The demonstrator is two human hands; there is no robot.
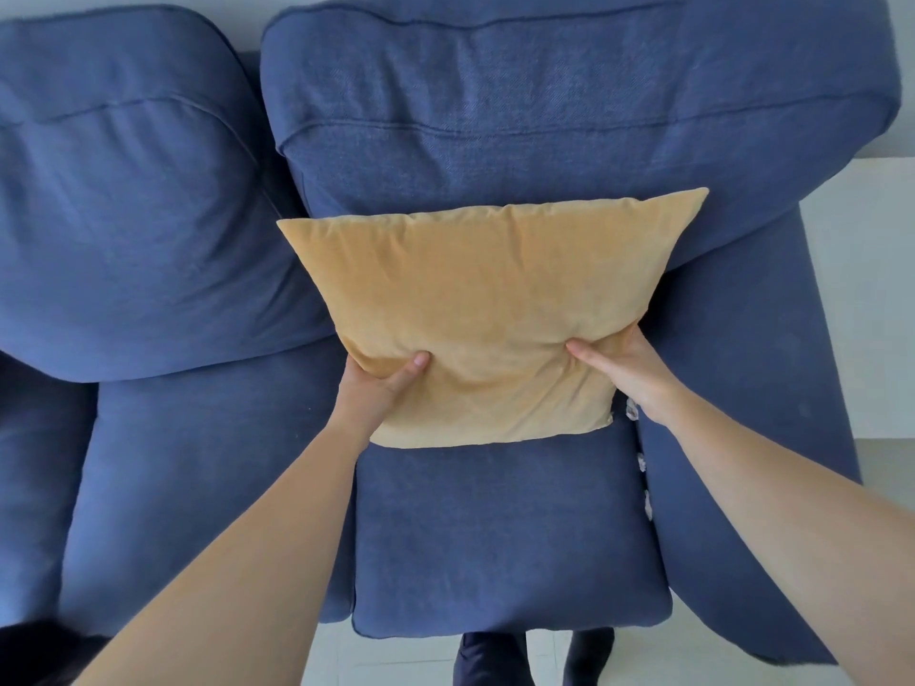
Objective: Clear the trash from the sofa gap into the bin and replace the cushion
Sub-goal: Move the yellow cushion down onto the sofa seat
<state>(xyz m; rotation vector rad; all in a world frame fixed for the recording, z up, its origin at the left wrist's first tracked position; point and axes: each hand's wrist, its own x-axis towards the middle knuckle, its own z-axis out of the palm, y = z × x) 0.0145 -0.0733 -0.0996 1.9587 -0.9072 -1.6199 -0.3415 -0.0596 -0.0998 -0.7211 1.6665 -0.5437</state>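
Note:
A mustard-yellow square cushion [485,309] leans against the right back pillow of a blue sofa [495,537]. My left hand [381,383] grips its lower left edge, thumb pressed into the front. My right hand [629,368] grips its lower right edge, thumb on the front and fingers behind. Small crumpled whitish scraps of trash [642,462] sit in the narrow gap between the right seat cushion and the right armrest; one scrap [631,408] shows just below my right wrist. No bin is in view.
The sofa's right armrest [742,438] runs along the right side. A second seat cushion [198,487] and back pillow [133,215] lie to the left. Pale floor [881,487] shows right of the sofa and below its front edge, beside my dark trouser legs [495,660].

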